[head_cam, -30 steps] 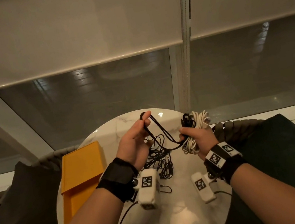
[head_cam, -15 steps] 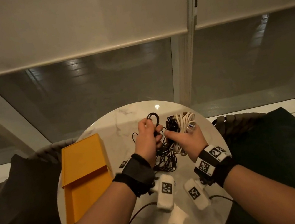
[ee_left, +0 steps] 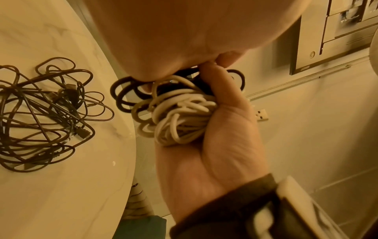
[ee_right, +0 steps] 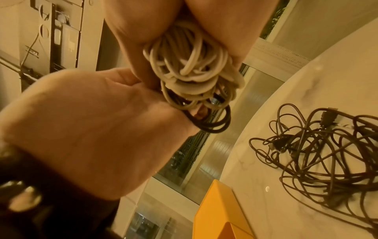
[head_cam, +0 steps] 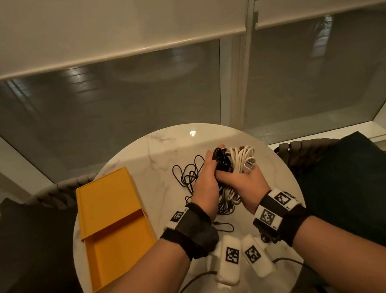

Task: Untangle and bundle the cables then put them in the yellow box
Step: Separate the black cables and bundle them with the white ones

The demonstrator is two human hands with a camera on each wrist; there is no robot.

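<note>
1. A dark cushion (head_cam: 25, 251) sits on the woven chair at far left, beside the desk (head_cam: 161, 146), which is round, glossy and white with grey marble veins.
2. The yellow box (head_cam: 113, 226), flat and matte with thin walls, lies open along the desk's left side; its near corner reaches the desk rim.
3. A loose tangle of thin black cables (head_cam: 189, 175) sprawls on the desk between the box and the hands, leaving bare marble at the far edge.
4. The left hand (head_cam: 205, 182) curls its fingers round a coiled black cable (head_cam: 219, 159), held above the desk.
5. The right hand (head_cam: 241, 181) grips a thick bundle of smooth white cable (head_cam: 240, 159), pressed against the black coil; a metal plug (head_cam: 249, 166) sticks out.
6. Another dark cushion (head_cam: 363, 194) lies at right, close to the desk rim.
</note>
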